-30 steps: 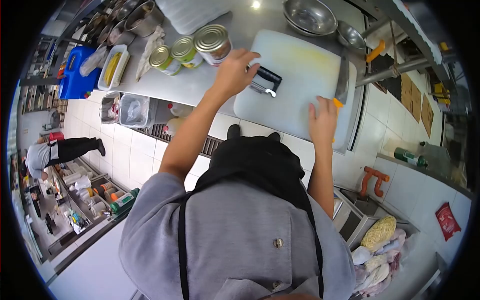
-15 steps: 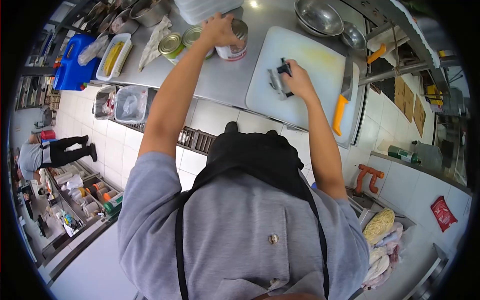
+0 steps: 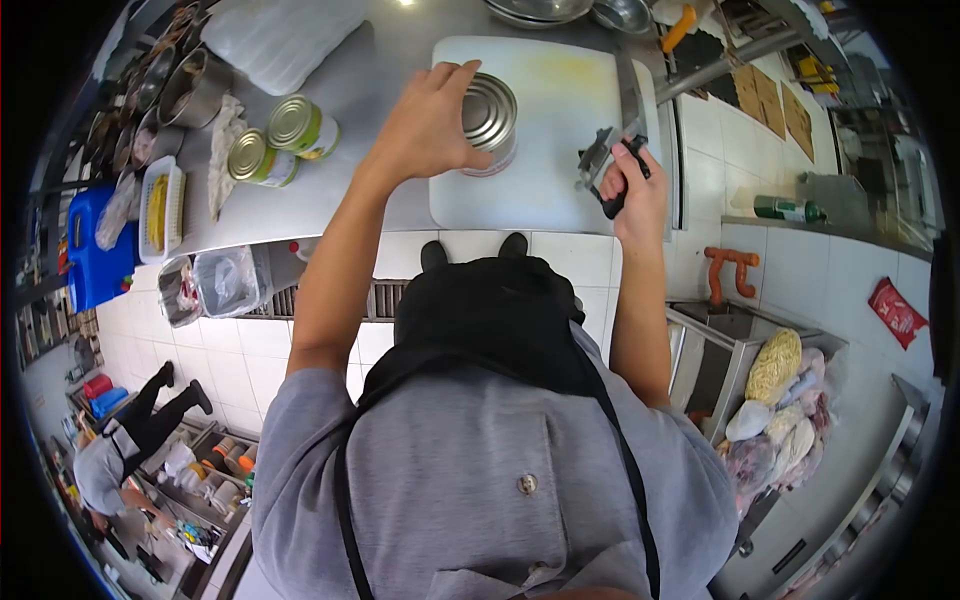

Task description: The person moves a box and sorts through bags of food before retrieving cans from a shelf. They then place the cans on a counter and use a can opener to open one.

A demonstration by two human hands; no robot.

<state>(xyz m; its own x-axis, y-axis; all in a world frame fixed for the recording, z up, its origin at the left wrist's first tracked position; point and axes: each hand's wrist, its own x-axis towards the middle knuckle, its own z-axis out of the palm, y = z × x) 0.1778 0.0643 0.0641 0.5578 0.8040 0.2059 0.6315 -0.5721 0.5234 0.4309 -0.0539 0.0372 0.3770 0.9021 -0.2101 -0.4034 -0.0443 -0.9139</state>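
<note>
My left hand [image 3: 432, 122] is wrapped round the left side of a large tin can [image 3: 490, 112], which stands upright on the white cutting board [image 3: 560, 190]. A can opener [image 3: 600, 160] with black handles is gripped in my right hand [image 3: 637, 195], held over the right part of the board. Two smaller cans with green labels stand to the left on the steel counter: one can [image 3: 302, 127] and, beside it, another can [image 3: 262, 160].
A knife [image 3: 630, 95] lies at the board's right side. Metal bowls [image 3: 540, 8] sit behind the board. A cloth [image 3: 226, 150], a white basket [image 3: 160, 205] and a blue jug [image 3: 98, 245] are at the left. Another person [image 3: 110, 460] is at the far lower left.
The large can has moved from the counter onto the board with my left hand on it. My right hand has lifted the can opener off the board and shifted right. The view has turned.
</note>
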